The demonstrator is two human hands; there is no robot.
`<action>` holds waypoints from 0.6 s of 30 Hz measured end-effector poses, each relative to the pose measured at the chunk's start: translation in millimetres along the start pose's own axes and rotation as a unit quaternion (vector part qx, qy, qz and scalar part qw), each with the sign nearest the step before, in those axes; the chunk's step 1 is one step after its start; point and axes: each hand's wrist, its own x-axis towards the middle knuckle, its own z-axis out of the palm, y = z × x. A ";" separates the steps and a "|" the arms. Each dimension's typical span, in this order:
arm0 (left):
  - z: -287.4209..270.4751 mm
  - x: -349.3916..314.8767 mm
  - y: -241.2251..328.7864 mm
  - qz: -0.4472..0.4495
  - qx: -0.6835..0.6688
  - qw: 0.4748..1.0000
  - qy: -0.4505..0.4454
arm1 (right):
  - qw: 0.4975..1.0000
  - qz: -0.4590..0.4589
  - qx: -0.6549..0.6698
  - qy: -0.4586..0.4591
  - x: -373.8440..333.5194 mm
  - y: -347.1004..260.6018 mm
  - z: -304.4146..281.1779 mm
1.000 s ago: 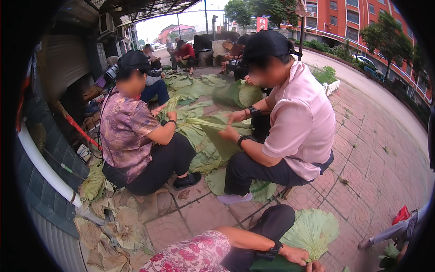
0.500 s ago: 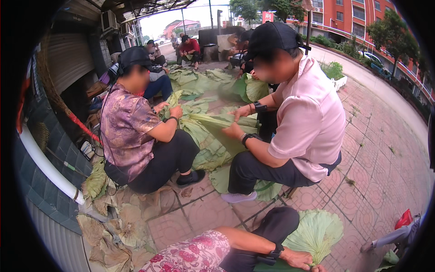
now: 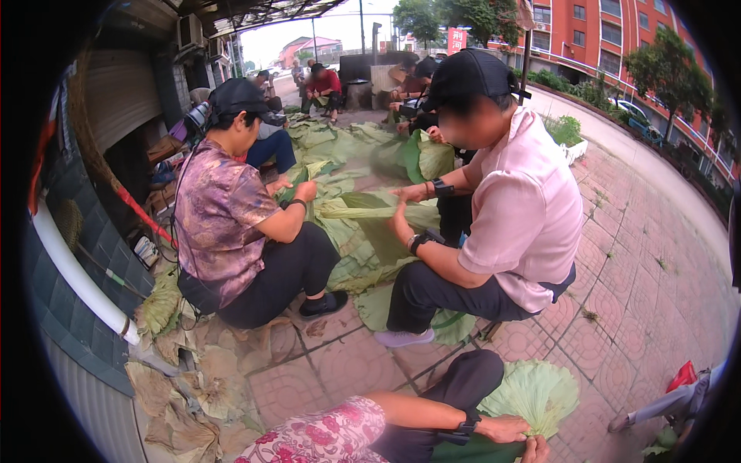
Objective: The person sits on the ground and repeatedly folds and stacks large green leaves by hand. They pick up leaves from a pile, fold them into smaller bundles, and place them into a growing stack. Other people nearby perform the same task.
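Near the lower edge, my left hand (image 3: 502, 428), with a black band at its wrist, is closed on the gathered end of a large pale green lotus leaf (image 3: 532, 392). My right hand (image 3: 536, 448) meets it there, partly cut off by the picture's edge, its fingers bent and pressed together at the same end. The leaf fans out beyond my hands, over the paving beside my dark-trousered knee (image 3: 475, 378). A darker green leaf piece (image 3: 478, 451) shows beneath my left wrist.
A person in a pink shirt (image 3: 525, 201) crouches ahead, stretching a long leaf (image 3: 370, 212). Facing them squats a person in a patterned shirt (image 3: 224, 193). Spread leaves (image 3: 347, 255) lie between them. Dry brown leaves (image 3: 181, 409) litter the left by a white pipe (image 3: 85, 274).
My right hand has come further into view beside my left at the leaf's gathered end. The pink-shirted person's leaf lies more level, and the patterned-shirted person's hands and head have shifted.
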 end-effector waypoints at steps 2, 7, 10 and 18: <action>-6.5 -3.1 10.6 0.010 0.001 1.000 0.003 | 1.000 0.002 -0.012 0.004 0.5 -2.8 -0.4; -16.8 -5.7 22.1 0.074 -0.045 0.995 -0.046 | 1.000 0.013 -0.008 -0.021 -13.2 -2.6 -8.7; -23.3 -6.8 24.0 0.114 -0.086 0.986 -0.089 | 0.997 0.025 0.061 -0.043 -24.9 -8.9 -14.5; -21.5 4.1 3.7 0.222 -0.317 0.903 -0.185 | 0.984 0.123 0.107 -0.069 -20.1 41.8 -25.4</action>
